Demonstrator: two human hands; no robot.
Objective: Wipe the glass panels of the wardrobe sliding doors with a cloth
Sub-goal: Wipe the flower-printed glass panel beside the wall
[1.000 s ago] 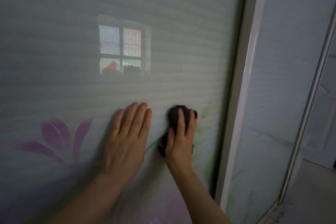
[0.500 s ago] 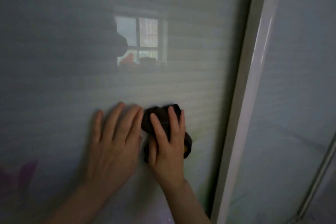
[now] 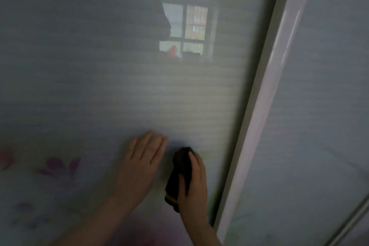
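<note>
A frosted glass panel [image 3: 119, 86] with fine horizontal ribs and purple flower prints fills most of the head view. My left hand [image 3: 139, 164] lies flat on the glass with fingers straight. Just to its right, my right hand [image 3: 194, 183] presses a dark cloth [image 3: 180, 168] against the glass, its fingers laid over the wad. The cloth sticks out above and to the left of the fingers. Both hands sit low on the panel, close to its right edge.
A pale metal door frame [image 3: 265, 106] runs diagonally right of my hands. Beyond it is a second glass panel [image 3: 329, 126], with another frame strip [image 3: 351, 223] at the bottom right. A window reflection [image 3: 185, 28] shows on the glass above my hands.
My right hand has slid the cloth to the right, away from my left hand, opening a gap between them. The view has tilted, and the window reflection has shifted to the right.
</note>
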